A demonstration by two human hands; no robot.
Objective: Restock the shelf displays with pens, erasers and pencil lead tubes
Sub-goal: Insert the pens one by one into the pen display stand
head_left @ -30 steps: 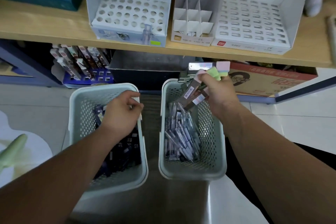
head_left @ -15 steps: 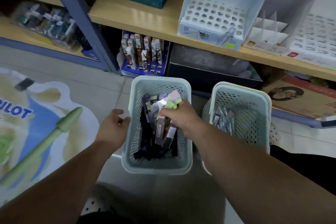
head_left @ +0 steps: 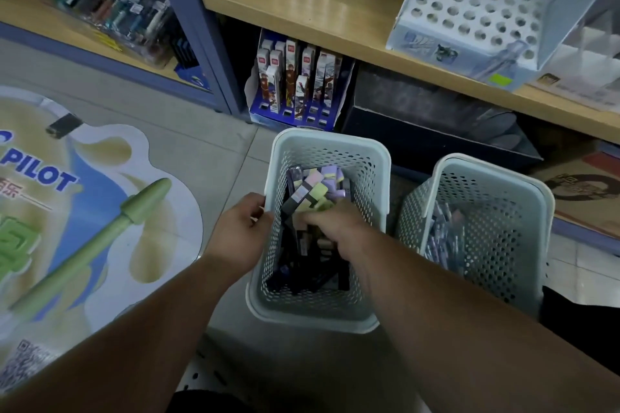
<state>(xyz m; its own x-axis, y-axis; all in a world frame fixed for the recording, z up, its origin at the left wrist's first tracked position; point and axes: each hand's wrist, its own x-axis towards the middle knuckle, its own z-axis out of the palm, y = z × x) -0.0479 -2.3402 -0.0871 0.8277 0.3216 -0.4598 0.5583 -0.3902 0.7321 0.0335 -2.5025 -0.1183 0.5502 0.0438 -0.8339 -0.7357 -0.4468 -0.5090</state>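
Observation:
Two pale green perforated baskets stand on the floor. The left basket (head_left: 330, 144) holds dark packets and pastel erasers. My right hand (head_left: 332, 228) reaches down into it and grips a bundle of erasers (head_left: 310, 193) with green, purple and pink ends. My left hand (head_left: 240, 233) holds the left rim of this basket. The right basket (head_left: 523, 184) contains several purple pens (head_left: 443, 235). On the wooden shelf (head_left: 335, 13) above stands a white display box with round holes (head_left: 469, 17), nearly bare.
A blue display of boxed pens (head_left: 295, 77) sits under the shelf behind the left basket. A dark box (head_left: 429, 121) lies beside it. A blue shelf post (head_left: 198, 27) rises at upper left. A Pilot floor sticker (head_left: 67, 198) covers the floor left.
My head turned left, shifting the view. My right hand carried the eraser bundle from above the right basket into the left basket and lowered it. My left hand moved to the basket's left rim.

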